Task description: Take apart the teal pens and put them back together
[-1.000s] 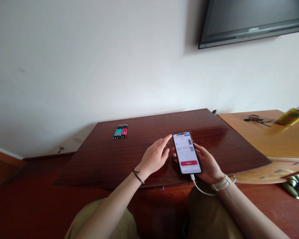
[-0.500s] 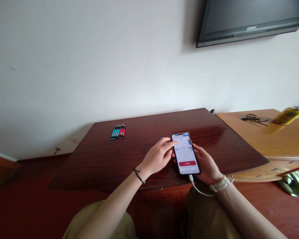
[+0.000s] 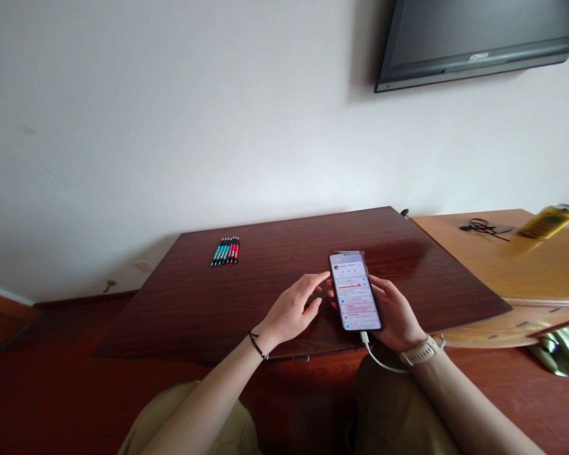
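Observation:
A smartphone (image 3: 355,294) is held up over the table's front edge, its lit screen showing a list of notifications. My right hand (image 3: 396,316), with a pale watch strap at the wrist, grips it from the right side and behind. A white charging cable (image 3: 377,361) is plugged into its bottom end. My left hand (image 3: 294,309) hovers just left of the phone, fingers apart and index finger stretched toward the screen's left edge; it holds nothing. Several pens (image 3: 226,251) with teal and red barrels lie side by side at the table's back left.
The dark wooden table (image 3: 284,253) stands against a white wall. To its right is a lighter wooden cabinet (image 3: 464,265) bearing a black cable (image 3: 486,229) and a tilted yellow can (image 3: 547,221). A television (image 3: 483,38) hangs above.
My left hand has pulled back left and slightly down from over the phone. The screen has switched from a large timer with a red button to a notification list.

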{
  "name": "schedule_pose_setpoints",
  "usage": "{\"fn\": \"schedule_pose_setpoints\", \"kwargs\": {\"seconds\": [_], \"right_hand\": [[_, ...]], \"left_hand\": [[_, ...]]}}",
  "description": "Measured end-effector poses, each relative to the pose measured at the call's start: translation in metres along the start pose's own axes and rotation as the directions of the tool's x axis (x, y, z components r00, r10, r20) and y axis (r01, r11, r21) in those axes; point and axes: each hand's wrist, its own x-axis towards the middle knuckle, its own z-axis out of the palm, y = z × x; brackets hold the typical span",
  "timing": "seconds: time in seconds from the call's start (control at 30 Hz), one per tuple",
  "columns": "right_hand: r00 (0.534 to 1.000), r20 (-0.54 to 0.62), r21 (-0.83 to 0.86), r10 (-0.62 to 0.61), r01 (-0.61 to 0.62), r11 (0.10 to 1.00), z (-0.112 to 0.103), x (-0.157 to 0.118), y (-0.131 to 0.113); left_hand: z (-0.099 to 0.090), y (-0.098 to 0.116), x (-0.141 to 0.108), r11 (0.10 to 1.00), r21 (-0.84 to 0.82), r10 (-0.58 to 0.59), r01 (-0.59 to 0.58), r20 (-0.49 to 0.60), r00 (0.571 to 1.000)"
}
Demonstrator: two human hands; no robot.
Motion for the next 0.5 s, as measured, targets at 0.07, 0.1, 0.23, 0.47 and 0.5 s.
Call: {"fn": "schedule_pose_setpoints", "kwargs": {"seconds": [0.07,0.1,0.23,0.47,0.5], "right_hand": [[1.000,0.000,-0.004,-0.010,0.010,1.000,0.0001,-0.0008,0.0004],[1.000,-0.001,-0.008,-0.012,0.012,1.000,-0.0002,-0.0008,0.0007],[1.000,-0.013,-0.016,-0.005,0.005,1.000,-0.0025,0.0000,0.0020],[1.000,-0.003,-0.001,-0.006,0.006,1.000,-0.0040,0.0003,0.0032],[1.000,-0.008,0.001,-0.007,0.007,1.000,-0.0039,0.0002,0.0032]], "left_hand": [[0.0011,-0.0006,-0.0011,1.000,-0.006,-0.003,0.003,0.004,1.000],[0.0014,-0.0006,-0.0013,1.000,-0.008,-0.003,0.003,0.007,1.000],[0.0022,0.0001,-0.0018,1.000,-0.002,0.004,-0.004,0.015,1.000],[0.0028,0.0030,-0.0036,0.998,0.054,0.031,-0.034,0.054,0.998],[0.0029,0.0038,-0.0036,0.997,0.065,0.036,-0.040,0.059,0.998]]}}
